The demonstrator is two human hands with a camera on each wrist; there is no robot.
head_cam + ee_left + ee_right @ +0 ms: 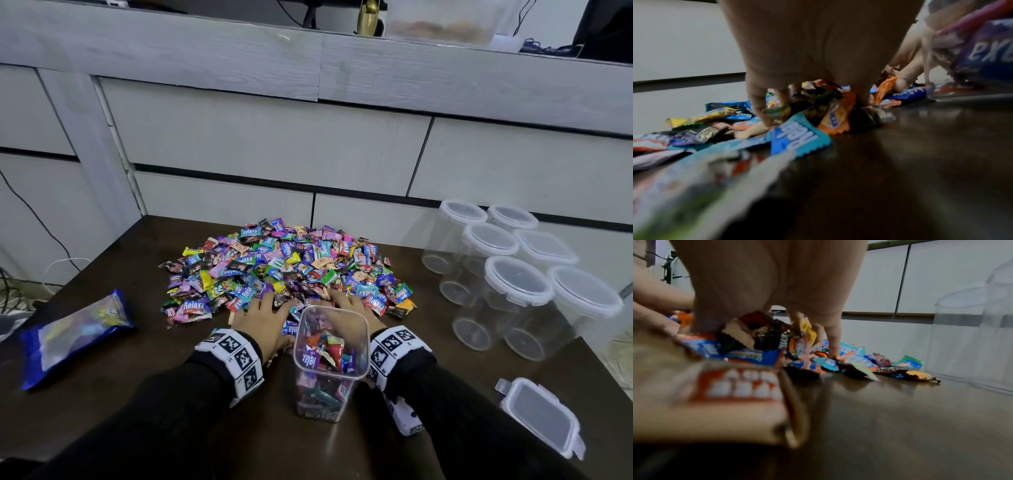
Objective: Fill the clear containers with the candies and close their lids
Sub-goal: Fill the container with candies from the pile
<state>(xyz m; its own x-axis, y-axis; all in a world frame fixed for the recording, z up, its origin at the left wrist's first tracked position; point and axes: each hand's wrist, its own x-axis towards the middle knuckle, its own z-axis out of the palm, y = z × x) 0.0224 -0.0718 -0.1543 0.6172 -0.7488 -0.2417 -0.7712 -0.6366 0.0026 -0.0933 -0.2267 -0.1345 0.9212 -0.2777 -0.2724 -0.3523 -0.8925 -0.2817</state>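
From the head view we see the whole layout, which neither wrist camera gives. A broad heap of wrapped candies (284,270) lies at the centre of the dark table (445,370). Just below it in the frame stands an open square container (329,363), upright, its long axis vertical and its mouth facing up, partly filled with candies. Our left hand (263,318) lies palm-down on the lower edge of the heap, left of the container; our right hand (352,315) does the same behind and right of it, partly seen through the clear wall. A loose square lid (541,416) lies flat at lower right. Six lidded empty containers (513,284) stand upright at the right edge, and a blue candy bag (75,335) lies at the left.

From the left wrist view we see what the head view hides: the fingers (758,104) curl down into the wrappers, raking a small clump, among them a blue wrapper (797,138). The container's wall shows at upper right.

From the right wrist view we see the fingers (833,337) likewise bent down into the candies, gathering several beneath the palm. A large blurred wrapper (740,386) fills the lower left, and the empty containers stand blurred at the right.
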